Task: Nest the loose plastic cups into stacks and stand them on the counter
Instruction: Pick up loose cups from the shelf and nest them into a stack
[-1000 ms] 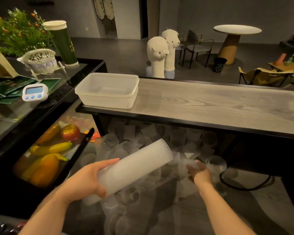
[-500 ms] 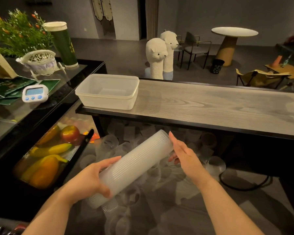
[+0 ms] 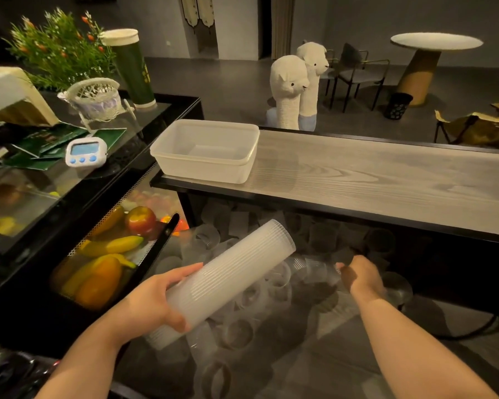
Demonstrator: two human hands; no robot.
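Head cam: right hand (image 3: 360, 276) left stack (image 3: 228, 279), now gripping loose cup (image 3: 314, 269).

Both forearms are bare, with no sleeve in view. The left hand (image 3: 144, 303) and the right hand (image 3: 360, 279) below the counter (image 3: 386, 180) carry no glove, ring, watch or bracelet.

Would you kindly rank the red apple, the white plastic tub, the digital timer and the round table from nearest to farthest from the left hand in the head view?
From the left hand:
1. Red apple, in the fruit display just above the hand.
2. White plastic tub, on the counter's left end.
3. Digital timer, on the glass top, left; close to the tub's rank.
4. Round table, far back right.
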